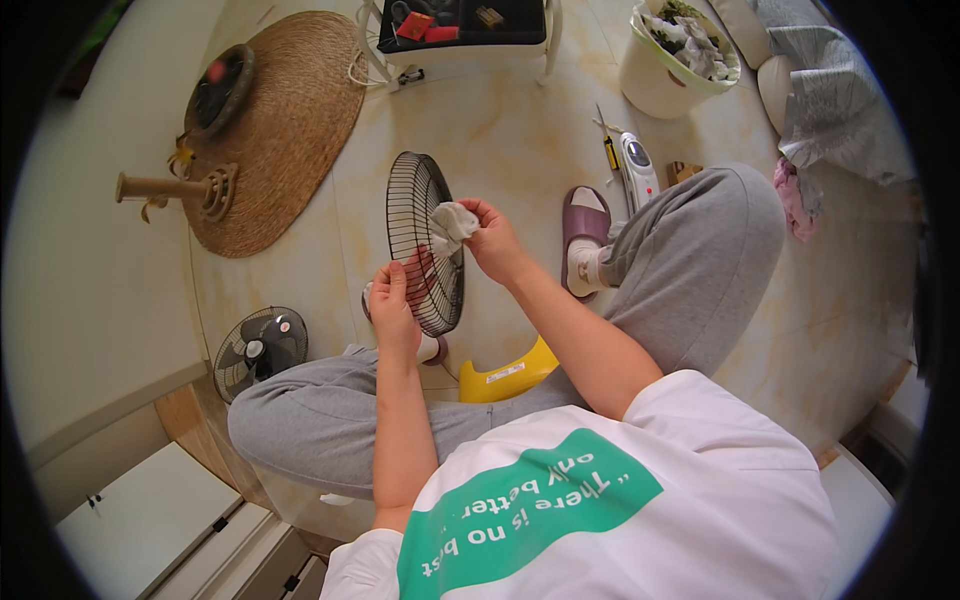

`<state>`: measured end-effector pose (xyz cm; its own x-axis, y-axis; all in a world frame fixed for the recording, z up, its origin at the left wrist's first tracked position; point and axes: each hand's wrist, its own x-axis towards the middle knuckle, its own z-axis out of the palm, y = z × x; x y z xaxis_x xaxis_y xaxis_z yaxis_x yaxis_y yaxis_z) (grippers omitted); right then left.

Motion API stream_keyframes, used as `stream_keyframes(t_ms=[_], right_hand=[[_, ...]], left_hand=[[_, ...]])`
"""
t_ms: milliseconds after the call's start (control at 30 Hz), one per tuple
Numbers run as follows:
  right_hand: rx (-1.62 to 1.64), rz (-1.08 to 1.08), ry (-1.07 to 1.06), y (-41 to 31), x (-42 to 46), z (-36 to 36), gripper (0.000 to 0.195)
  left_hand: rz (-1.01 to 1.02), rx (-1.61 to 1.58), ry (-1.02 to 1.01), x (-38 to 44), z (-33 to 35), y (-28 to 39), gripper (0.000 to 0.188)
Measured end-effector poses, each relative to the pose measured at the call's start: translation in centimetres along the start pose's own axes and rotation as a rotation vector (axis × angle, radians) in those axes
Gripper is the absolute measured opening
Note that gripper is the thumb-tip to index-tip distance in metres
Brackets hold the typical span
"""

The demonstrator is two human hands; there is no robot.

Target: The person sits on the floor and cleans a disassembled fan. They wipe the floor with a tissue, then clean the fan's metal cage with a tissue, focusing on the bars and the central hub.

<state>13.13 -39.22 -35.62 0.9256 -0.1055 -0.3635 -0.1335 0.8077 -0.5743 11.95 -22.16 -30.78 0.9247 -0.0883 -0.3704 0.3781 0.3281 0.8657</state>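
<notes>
A black wire fan grille (412,202) is held upright, edge partly towards me, above the tiled floor. My left hand (397,304) grips its lower left rim, thumb in front and fingers behind the wires. Pinched in my right hand (491,240) is a crumpled whitish cloth or tissue (452,227), which touches the inner side of the grille. A fan head with dark blades (279,337) and its rear grille lies on the floor beside my left knee. Between my legs is a yellow curved plastic piece (502,381) with a label.
A screwdriver with a yellow and black handle (611,152) lies by a white device with buttons (637,169) near my right foot. Farther off stand a lined waste bin (660,90), a white-framed cart (465,51) and a round woven mat (300,112) bearing a scratching post (161,187).
</notes>
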Motion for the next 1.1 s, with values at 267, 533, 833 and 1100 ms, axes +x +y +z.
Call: stream_keyframes(t_ms=[267, 533, 833, 1100], right_hand=[[-0.912, -0.551, 0.161, 1.5, -1.4, 1.2, 0.024], [-1.093, -0.618, -0.097, 2.4, -4.4, 1.4, 0.021], [-1.163, -0.660, 0.099, 3.5, -4.1, 1.3, 0.020], [-1.151, -0.576, 0.260, 2.5, -3.2, 2.5, 0.020]], left_hand=[[-0.170, -0.009, 0.114, -0.4, 0.9, 1.9, 0.032], [0.087, 0.516, 0.263, 0.8, 1.1, -0.4, 0.039], [0.183, 0.681, 0.249, 1.0, 0.0, -2.1, 0.035], [0.139, 0.633, 0.211, -0.5, 0.5, -3.1, 0.035]])
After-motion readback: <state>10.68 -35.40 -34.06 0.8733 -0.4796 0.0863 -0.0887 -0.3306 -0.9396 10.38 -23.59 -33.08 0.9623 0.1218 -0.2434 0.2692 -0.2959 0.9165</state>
